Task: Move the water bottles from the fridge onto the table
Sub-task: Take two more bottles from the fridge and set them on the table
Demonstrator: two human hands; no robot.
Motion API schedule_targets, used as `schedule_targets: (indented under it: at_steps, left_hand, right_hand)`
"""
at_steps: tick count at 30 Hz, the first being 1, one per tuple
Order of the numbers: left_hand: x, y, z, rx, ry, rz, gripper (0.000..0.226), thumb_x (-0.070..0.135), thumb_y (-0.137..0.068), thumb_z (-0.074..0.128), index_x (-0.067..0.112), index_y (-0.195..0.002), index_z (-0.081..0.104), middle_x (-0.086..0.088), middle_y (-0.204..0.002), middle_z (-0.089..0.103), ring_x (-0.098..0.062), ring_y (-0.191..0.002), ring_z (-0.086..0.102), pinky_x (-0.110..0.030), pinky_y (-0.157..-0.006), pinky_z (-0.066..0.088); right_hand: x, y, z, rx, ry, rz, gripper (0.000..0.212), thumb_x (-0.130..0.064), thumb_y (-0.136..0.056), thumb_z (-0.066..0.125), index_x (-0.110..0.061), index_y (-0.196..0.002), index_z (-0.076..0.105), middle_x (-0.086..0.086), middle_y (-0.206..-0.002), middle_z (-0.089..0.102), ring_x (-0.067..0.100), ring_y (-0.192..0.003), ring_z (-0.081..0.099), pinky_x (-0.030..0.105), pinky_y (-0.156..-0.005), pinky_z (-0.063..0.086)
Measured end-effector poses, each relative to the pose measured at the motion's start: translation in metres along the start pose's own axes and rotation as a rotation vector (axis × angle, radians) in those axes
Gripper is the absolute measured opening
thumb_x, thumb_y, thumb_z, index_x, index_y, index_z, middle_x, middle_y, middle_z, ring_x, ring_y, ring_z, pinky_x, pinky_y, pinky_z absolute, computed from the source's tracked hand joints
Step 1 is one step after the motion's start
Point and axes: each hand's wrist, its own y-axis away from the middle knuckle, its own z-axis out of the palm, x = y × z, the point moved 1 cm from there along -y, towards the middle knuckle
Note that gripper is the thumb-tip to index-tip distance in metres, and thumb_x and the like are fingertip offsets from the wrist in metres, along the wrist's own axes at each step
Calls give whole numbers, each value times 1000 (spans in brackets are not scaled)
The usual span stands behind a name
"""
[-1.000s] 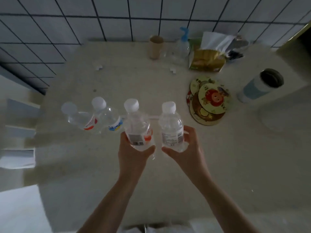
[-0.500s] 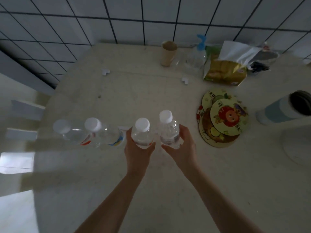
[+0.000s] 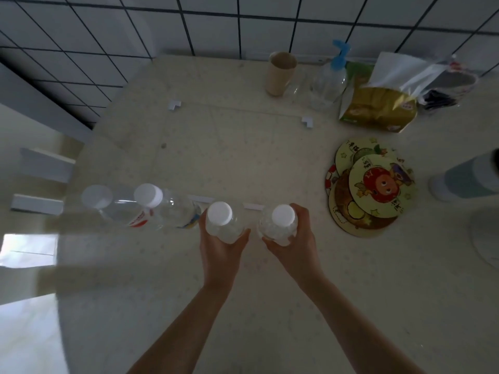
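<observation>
Seen from above, a row of clear water bottles with white caps stands on the pale table (image 3: 243, 147). My left hand (image 3: 220, 247) is wrapped around one bottle (image 3: 220, 221). My right hand (image 3: 294, 238) grips another bottle (image 3: 282, 220) just to its right. Both held bottles are upright, and whether their bases touch the table is hidden. Left of them stand two more bottles, one with a blue-yellow label (image 3: 162, 206) and one with a red label (image 3: 108, 203), untouched.
Round picture coasters (image 3: 370, 184) lie stacked to the right of my right hand. A tumbler (image 3: 467, 179) stands at the right edge. At the back are a paper cup (image 3: 280, 72), a pump bottle (image 3: 330, 76) and a golden bag (image 3: 378, 109). The table's left edge curves near the red-label bottle.
Both hands have lowered their bottles toward the table and moved them slightly apart. My view has tilted to look straight down on the caps. The two left bottles stayed put.
</observation>
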Motion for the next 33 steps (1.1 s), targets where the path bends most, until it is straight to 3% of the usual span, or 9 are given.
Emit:
schedule_targets:
  at_steps: [4, 7, 10, 11, 14, 18, 23, 30, 33]
  left_hand:
    - [3, 1, 3, -16, -1, 6, 82, 23, -63, 89, 17, -131, 44, -2, -124, 62, -19, -114, 61, -37, -96, 50]
    - [0, 4, 3, -25, 12, -27, 83, 21, -65, 88, 22, -134, 42, 2, -130, 59, -15, -119, 58, -35, -101, 48]
    - [-8, 13, 0, -65, 25, -87, 76, 29, -74, 77, 26, -139, 38, 4, -137, 53, -14, -126, 52, -43, -104, 46]
    - [-9, 18, -2, -86, 25, -103, 72, 30, -78, 73, 26, -141, 37, 4, -138, 50, -14, -128, 51, -41, -103, 47]
    - [-5, 35, -12, -115, 27, -147, 61, 19, -89, 65, 21, -143, 36, 3, -142, 46, -14, -124, 53, -11, -84, 46]
    - [-1, 59, -43, -116, 31, -87, 41, 14, -92, 61, 15, -132, 51, 3, -130, 57, -10, -101, 63, -6, -72, 47]
    - [-14, 92, -101, 17, 46, -17, 21, 12, -92, 60, 16, -113, 62, 9, -91, 66, -10, -81, 65, -35, -74, 58]
    - [-64, 183, -213, 139, 128, -78, 21, 8, -89, 60, 22, -104, 62, 4, -83, 71, -19, -81, 69, -43, -77, 57]
    - [-91, 241, -271, 189, 111, -110, 20, 17, -86, 58, 32, -99, 61, 7, -80, 72, -16, -83, 70, -44, -79, 57]
  right_hand:
    - [5, 1, 2, 6, -33, -2, 73, -8, -64, 86, -34, -115, 41, -24, -104, 57, -11, -94, 57, 10, -73, 51]
    - [3, 2, 4, -14, -25, 26, 71, -13, -65, 86, -28, -120, 45, -15, -108, 59, -6, -94, 57, 10, -76, 46]
    - [4, 8, 5, -22, -1, 90, 75, -26, -69, 84, -17, -132, 44, -4, -124, 56, 9, -111, 53, 26, -90, 46]
    - [6, 12, 6, -24, -2, 125, 76, -32, -72, 81, -17, -135, 41, -2, -130, 54, 13, -117, 52, 33, -95, 47]
    - [9, 33, 5, 0, 51, 167, 70, -35, -80, 74, -17, -137, 39, -1, -135, 52, 15, -120, 52, 41, -101, 47]
    - [7, 72, 8, -28, 81, 158, 50, -19, -81, 74, -13, -126, 52, 2, -118, 62, 21, -109, 60, 39, -96, 49]
    - [-6, 119, 27, -111, 108, 27, 33, -4, -82, 70, -7, -114, 59, 3, -99, 64, 27, -95, 66, 43, -88, 53]
    - [-38, 220, 82, -234, 162, -161, 22, -5, -87, 64, -7, -109, 63, 0, -93, 67, 12, -80, 65, 33, -81, 53]
    - [-50, 285, 114, -352, 160, -193, 20, -8, -89, 62, -12, -109, 63, -4, -92, 67, 6, -81, 63, 19, -80, 50]
